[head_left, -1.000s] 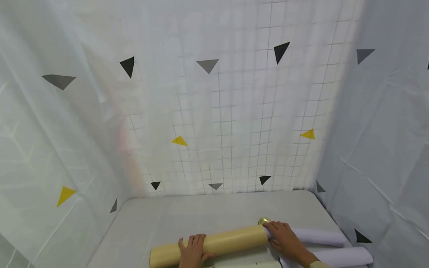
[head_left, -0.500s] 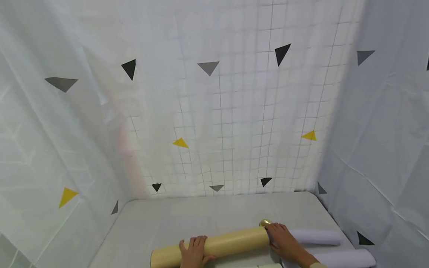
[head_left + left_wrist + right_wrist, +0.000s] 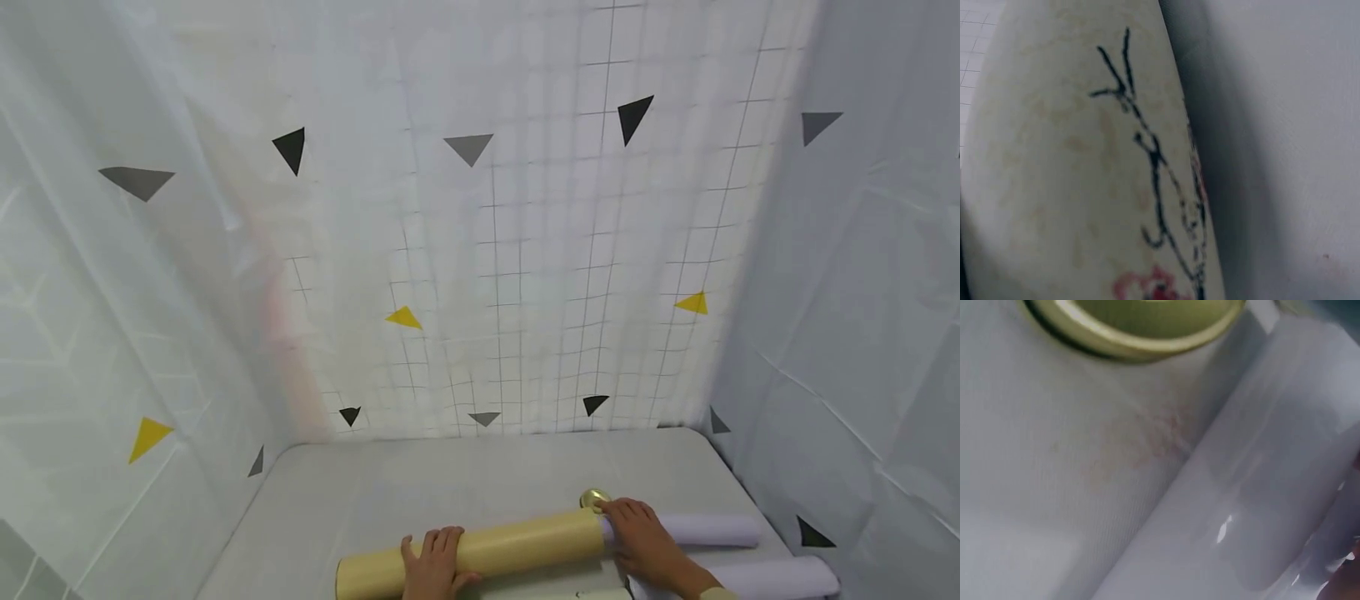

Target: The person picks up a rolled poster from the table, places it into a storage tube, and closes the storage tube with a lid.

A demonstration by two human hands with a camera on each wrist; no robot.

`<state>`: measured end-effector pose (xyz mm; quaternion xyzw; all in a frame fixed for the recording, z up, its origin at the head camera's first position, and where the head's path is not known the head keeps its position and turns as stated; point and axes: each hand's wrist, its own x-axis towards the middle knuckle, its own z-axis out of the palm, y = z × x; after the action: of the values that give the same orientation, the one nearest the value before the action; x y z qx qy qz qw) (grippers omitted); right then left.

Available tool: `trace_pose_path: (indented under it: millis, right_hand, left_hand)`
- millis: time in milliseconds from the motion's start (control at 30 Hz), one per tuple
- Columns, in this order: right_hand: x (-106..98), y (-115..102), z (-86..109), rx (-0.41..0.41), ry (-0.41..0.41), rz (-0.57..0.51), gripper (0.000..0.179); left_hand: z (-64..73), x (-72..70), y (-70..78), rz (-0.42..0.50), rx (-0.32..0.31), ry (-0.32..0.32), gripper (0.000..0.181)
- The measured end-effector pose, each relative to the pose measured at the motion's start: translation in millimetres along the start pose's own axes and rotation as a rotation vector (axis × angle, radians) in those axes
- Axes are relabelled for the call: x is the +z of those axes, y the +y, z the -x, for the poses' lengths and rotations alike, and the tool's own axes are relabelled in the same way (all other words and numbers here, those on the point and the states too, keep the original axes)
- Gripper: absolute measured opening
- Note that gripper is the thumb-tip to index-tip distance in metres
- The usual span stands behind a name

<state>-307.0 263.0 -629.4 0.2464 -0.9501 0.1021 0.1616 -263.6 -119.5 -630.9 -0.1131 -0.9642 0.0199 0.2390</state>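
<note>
A pale yellow tube lies aslant at the front of the table. My left hand grips it left of the middle, fingers over the top and thumb along the near side. At the tube's right end my right hand holds a slim lilac roll; a short bit of it shows between tube and hand. In the right wrist view the glossy roll fills the right side, with fingers at the edge. A round gold lid lies close beside it.
A second lilac roll lies nearer on the right. A cream roll sits at the front edge; the left wrist view shows a cream roll with a printed branch and red flower. White sheets hang round the table.
The lilac roll's far end has shifted a little left, toward the tube. My right hand moved in against the tube's end, then slightly back along the roll. The left hand stayed put.
</note>
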Motion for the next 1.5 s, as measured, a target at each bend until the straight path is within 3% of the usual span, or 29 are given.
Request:
trace_pose_path:
  millis: [100, 167, 267, 433, 700, 833, 967, 1233, 1367, 1500]
  right_hand:
    - [-6, 3, -1.9, 0.130, -0.093, -0.016, 0.074]
    - [-8, 5, -2.3, 0.193, -0.113, -0.002, 0.073]
    - [-7, 9, 0.8, 0.234, -0.082, 0.070, 0.069]
    - [-1, 13, 11.9, 0.286, 0.003, 0.198, 0.064]
    - [1, 19, 14.6, 0.368, 0.038, 0.201, 0.032]
    - [-2, 20, 14.0, 0.385, 0.002, 0.195, 0.026]
    - [-6, 16, 12.8, 0.385, -0.016, 0.169, 0.032]
    - [0, 8, 6.4, 0.309, 0.075, 0.182, 0.040]
    - [2, 1, 1.4, 0.296, 0.064, 0.170, 0.046]
    - [2, -5, -0.2, 0.288, 0.064, 0.158, 0.049]
  left_hand:
    - [-1.4, -0.4, -0.4, 0.026, -0.012, -0.019, 0.074]
    - [-2.5, -0.5, -0.9, 0.053, -0.023, -0.030, 0.074]
    - [-3.1, -0.5, -2.0, 0.071, -0.036, -0.038, 0.074]
    - [1.0, 0.8, -3.4, 0.021, -0.022, -0.014, 0.074]
    - [0.4, -1.7, -1.1, 0.049, -0.035, -0.018, 0.074]
    - [0.8, 0.9, -0.1, 0.054, -0.041, -0.023, 0.074]
    - [2.1, 1.7, 0.3, 0.040, -0.040, 0.014, 0.075]
    - [2.5, 3.3, -0.2, 0.022, -0.032, 0.038, 0.076]
    - [3.4, 4.4, 0.2, 0.021, -0.028, 0.079, 0.077]
    - [5.0, 4.6, 1.4, 0.043, -0.036, 0.060, 0.076]
